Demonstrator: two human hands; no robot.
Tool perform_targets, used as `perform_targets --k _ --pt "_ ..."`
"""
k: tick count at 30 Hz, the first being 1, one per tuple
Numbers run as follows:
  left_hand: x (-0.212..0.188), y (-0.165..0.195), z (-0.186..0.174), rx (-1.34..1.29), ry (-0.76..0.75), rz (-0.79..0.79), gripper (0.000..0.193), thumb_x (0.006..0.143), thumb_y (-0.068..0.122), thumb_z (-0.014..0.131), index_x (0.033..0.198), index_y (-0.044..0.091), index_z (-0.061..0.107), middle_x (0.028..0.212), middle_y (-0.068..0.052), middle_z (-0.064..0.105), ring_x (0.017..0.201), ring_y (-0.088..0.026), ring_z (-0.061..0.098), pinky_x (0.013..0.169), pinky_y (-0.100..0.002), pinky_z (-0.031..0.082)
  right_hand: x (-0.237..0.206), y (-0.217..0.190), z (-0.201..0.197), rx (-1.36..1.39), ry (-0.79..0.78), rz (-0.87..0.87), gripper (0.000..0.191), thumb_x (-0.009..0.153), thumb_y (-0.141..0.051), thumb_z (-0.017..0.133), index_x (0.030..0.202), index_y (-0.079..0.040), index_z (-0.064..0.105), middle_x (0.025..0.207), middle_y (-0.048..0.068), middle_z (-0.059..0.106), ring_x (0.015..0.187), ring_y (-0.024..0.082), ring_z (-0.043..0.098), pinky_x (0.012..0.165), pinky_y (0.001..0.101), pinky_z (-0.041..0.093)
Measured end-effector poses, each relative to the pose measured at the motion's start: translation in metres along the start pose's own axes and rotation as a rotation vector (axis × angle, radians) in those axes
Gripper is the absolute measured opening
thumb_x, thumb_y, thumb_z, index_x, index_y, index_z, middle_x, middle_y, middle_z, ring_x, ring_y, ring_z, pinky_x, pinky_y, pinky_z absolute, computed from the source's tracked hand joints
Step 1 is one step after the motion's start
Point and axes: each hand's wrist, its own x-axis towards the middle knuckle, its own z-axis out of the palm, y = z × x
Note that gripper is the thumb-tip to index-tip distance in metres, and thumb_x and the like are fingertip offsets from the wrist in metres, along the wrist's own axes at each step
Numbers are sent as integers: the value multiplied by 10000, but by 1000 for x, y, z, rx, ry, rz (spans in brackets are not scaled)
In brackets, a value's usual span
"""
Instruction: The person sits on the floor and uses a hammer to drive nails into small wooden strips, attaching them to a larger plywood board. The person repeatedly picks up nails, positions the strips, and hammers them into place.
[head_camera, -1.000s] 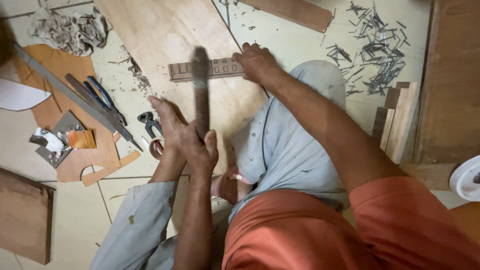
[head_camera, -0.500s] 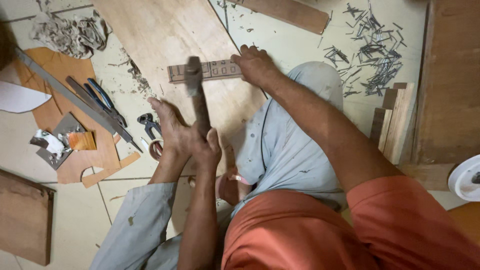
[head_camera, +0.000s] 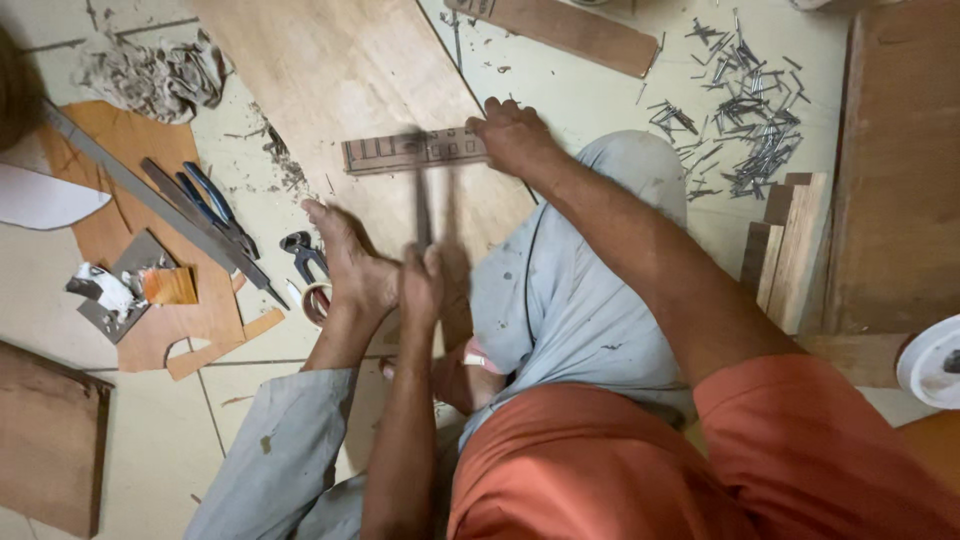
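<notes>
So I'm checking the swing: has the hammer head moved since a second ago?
Yes. The hammer head has come down toward the wooden strip, now blurred over it.

Bare plywood sheet (head_camera: 330, 70) open far-left of carved strip (head_camera: 415, 150); nail pile (head_camera: 745, 100) blocks far right, pliers (head_camera: 215, 205) & foot (head_camera: 345, 255) crowd left.

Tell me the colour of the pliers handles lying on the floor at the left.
Blue. The pliers show only in the head view, beside a long metal strip.
</notes>
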Motion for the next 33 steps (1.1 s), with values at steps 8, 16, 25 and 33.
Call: perform_targets --k 8,16,25,33 --pt "-33 3 7 -378 141 65 427 988 374 493 1164 -9 564 753 -288 627 663 -436 638 636 -517 519 2 -3 -9 26 -44 22 423 830 -166 742 1249 -164 691 1181 172 591 1098 386 599 868 537 515" --pt "-26 -2 11 -23 130 76 479 1063 411 490 1233 -26 590 987 -328 701 888 -479 689 770 -518 542 -1 -3 -5 -72 -23 -5 392 839 -113 722 1227 -160 711 1143 180 604 1057 380 625 834 522 538" --pt "-7 -4 -15 235 -45 -72 558 1089 486 432 1106 -9 689 906 -282 745 872 -428 699 868 -476 553 -1 -11 -24 -63 -38 -44 472 773 -154 787 1234 -162 685 1136 181 611 1072 380 624 867 512 533" --pt "-127 -10 -6 -855 -280 -532 327 1029 366 563 979 43 566 675 -57 548 520 -180 496 448 -343 395 -2 -22 -35 -36 75 -51 590 691 -154 810 1258 -133 647 1121 209 603 1044 404 602 821 528 506"
